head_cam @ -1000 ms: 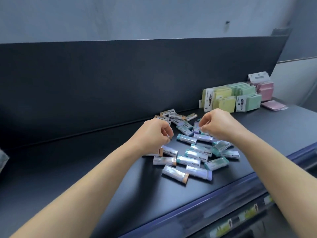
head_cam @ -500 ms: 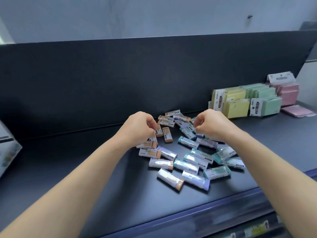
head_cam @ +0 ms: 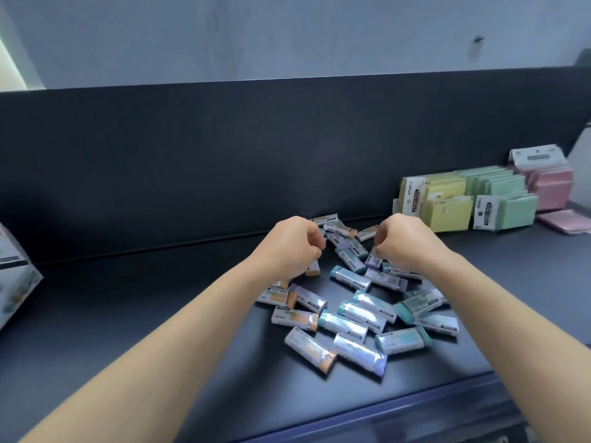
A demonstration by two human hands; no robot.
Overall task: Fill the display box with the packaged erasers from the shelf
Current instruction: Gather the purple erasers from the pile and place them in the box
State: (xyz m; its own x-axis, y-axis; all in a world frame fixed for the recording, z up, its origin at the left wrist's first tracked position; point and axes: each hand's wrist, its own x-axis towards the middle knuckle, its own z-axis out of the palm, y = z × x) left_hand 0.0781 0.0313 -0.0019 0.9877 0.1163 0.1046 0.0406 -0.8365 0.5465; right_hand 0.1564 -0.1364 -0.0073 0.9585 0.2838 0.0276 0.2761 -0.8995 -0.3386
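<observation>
- Curling in tight, the left hand (head_cam: 292,247) sits at the far-left side of the pile, fingers tucked to the thumb. An orange-ended eraser (head_cam: 312,267) pokes out from under it, but I can't tell whether it's gripped or just lying beneath.
- Right hand (head_cam: 404,243) is just across from it, fingers curled down, tips pinching the top end of a lilac eraser (head_cam: 373,261) that stands tilted among the others.
- Handling call: these packaged erasers (head_cam: 351,314) look small and light, stiff little blocks in glossy wrap. I reckon they're slippery and quick to skate on the shelf.
- I'd take each one across its long sides, thumb against fingers, not by the coloured end.
- Nothing fragile here as far as I can judge; dropping one costs time, not stock.
- Other erasers lie loose and criss-crossed on the dark shelf (head_cam: 160,314), some overlapping, spread from the hands toward the front edge.
- Display box (head_cam: 12,276) is well apart at the far left of view, only a corner showing; how full it is I can't see.
- Off to the right, against the back panel (head_cam: 224,155), sticky-note packs (head_cam: 447,206) in yellow, green and pink stand in rows, apart from the pile.
</observation>
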